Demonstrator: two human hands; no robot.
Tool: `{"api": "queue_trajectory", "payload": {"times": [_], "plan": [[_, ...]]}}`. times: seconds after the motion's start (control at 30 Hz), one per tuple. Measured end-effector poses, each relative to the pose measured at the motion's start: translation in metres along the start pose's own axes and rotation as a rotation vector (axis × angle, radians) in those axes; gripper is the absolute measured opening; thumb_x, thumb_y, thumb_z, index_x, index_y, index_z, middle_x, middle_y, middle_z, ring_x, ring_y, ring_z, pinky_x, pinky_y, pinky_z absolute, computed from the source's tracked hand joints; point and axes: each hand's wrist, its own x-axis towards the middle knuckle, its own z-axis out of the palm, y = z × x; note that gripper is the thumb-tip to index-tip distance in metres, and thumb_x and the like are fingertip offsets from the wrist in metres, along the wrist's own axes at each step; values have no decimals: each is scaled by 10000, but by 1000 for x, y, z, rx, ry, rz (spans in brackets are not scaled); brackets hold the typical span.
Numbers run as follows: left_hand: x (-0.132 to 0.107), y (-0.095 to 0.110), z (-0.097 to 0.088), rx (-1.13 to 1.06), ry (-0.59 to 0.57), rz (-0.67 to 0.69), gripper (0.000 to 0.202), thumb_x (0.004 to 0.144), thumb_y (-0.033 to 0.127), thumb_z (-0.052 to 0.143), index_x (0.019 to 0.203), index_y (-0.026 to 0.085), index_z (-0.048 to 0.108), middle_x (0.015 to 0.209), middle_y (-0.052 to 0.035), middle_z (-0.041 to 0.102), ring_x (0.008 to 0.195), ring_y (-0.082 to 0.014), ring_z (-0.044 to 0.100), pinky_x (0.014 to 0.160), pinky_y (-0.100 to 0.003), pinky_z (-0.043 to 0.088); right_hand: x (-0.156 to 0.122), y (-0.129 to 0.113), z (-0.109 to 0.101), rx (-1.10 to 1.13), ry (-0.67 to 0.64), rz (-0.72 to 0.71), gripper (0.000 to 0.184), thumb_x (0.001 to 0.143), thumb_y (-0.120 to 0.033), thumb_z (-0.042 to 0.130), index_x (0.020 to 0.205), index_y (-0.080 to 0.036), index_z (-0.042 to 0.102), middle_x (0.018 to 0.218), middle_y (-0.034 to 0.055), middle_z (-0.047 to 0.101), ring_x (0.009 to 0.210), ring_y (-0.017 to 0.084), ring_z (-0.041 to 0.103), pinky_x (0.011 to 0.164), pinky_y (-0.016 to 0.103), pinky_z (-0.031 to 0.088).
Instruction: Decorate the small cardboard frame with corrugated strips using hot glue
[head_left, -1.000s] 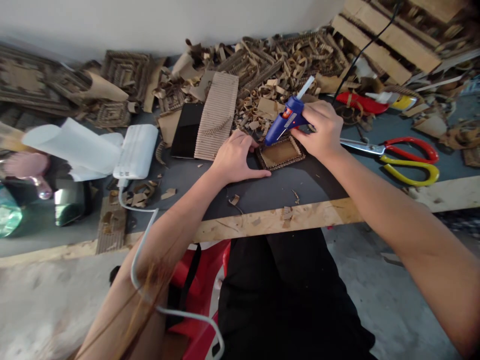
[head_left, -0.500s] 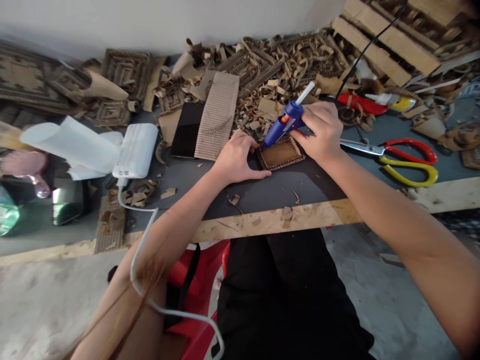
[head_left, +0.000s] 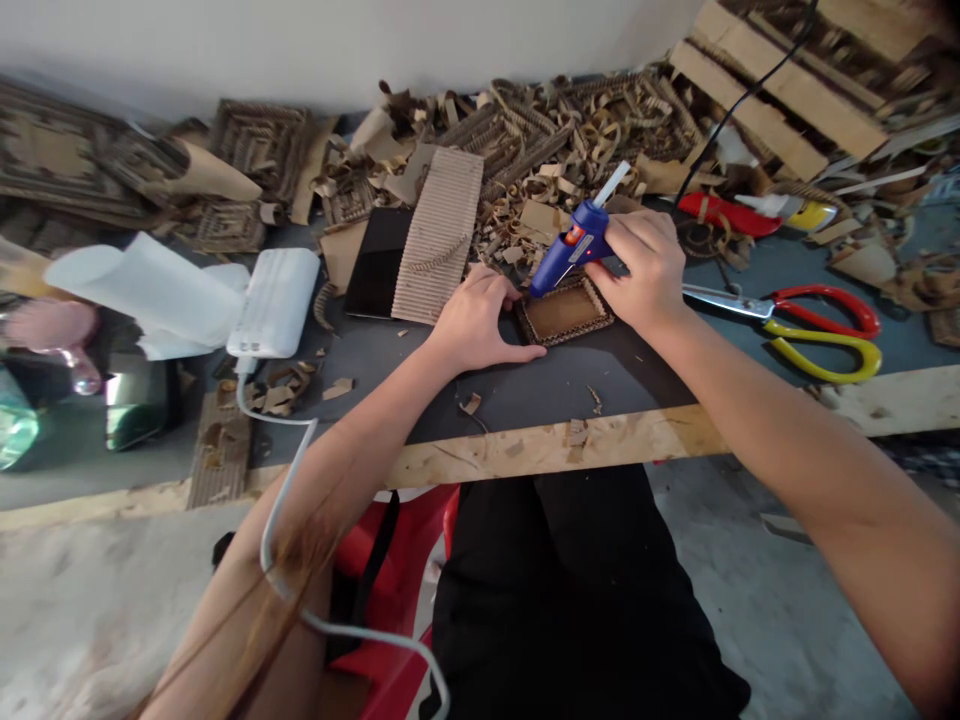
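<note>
My right hand [head_left: 646, 265] is closed around the handle of a blue hot glue gun [head_left: 564, 252], with a whitish glue stick [head_left: 612, 184] poking out of its back end. The gun's nozzle points down at the far left corner of a small rectangular cardboard tray [head_left: 566, 312] with a raised corrugated rim. At that tray's left end, my left hand [head_left: 480, 318] grips it, thumb along the near side and fingers at the far corner. Those fingertips are close to the nozzle; whether glue is coming out is too small to tell.
Scissors [head_left: 791, 322] with red and yellow handles lie to the right. Left of my hands are corrugated cardboard [head_left: 439, 235], a black tablet-like slab [head_left: 373, 265] and a white power bank [head_left: 274, 303], whose cable [head_left: 281, 500] crosses my left arm. Cardboard scraps [head_left: 600, 125] pile up behind.
The whole view has shifted very slightly. Both hands, the glue gun and the tray keep nearly the same places relative to each other.
</note>
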Motion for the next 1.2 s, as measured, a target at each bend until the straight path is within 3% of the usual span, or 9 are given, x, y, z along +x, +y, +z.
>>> {"api": "queue_trajectory", "payload": {"times": [0.53,1.0,1.2], "plan": [[0,1,-1,24,-4,-15,645,586,638,850,953,187,571,912,-104,659,1051,-346,621,934,-518,537,4,4,-6,49,-45,-9,380,932,-283,539,1293,-292,659,1190,46,736,1144,328,651,1049,564,495],[-1,2,-1,31,-2,-10,632,595,631,852,935,188,556,915,-98,654,1054,-340,619,918,-497,538,2,7,-4,72,-51,-14,347,959,-247,519,1275,-250,663,1216,82,706,1200,315,632,1088,507,476],[0,1,-1,23,18,8,610,592,614,863,896,193,543,890,-84,649,1019,-319,622,909,-474,537,3,7,-9,11,-5,-90,304,999,-292,469,1200,-279,696,1143,55,742,1133,273,660,1043,499,498]]}}
